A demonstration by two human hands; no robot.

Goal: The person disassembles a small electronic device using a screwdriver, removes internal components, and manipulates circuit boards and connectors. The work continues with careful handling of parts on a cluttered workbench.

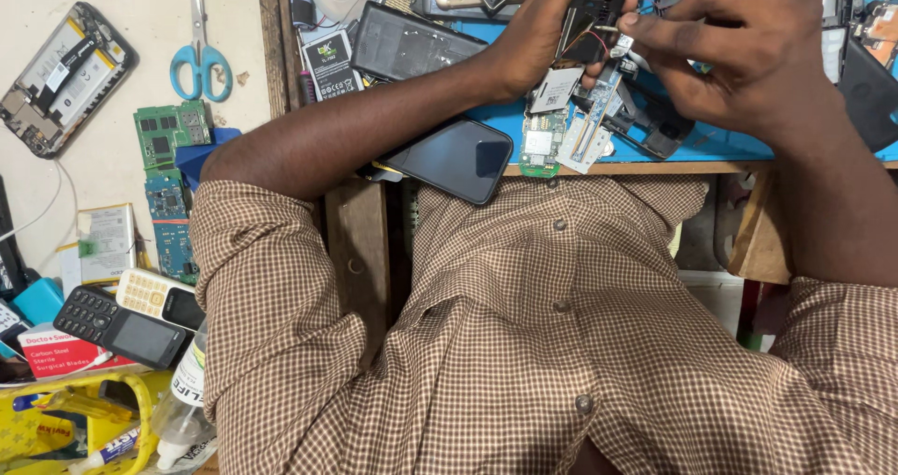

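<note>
- A checked shirt [524,344] is filling the near foreground, the person looking down over it.
- Near left: a black keypad phone [120,327] is lying beside a white keypad phone [154,295], touching it.
- A dark smartphone [449,159] is lying face up, overhanging the near edge of the blue mat [711,143], just beside the left forearm.
- On the mat, a green circuit board [541,141] and a pale metal frame [589,131] are lying side by side, below both hands.
- The left hand [552,26] is curling round a small black part [585,26] with thin wires, gripping it above the far part of the mat.
- The right hand [739,50] is pinching at the same black part, its fingertips [629,19] meeting it from the right; the exact contact is too small to tell.
- Left of the left hand, a black phone back [407,40] and a battery [332,64] are lying against each other.
- Far left, on the pale surface: blue-handled scissors [199,59], a green board [170,131], and an opened phone [61,78] are lying well apart.
</note>
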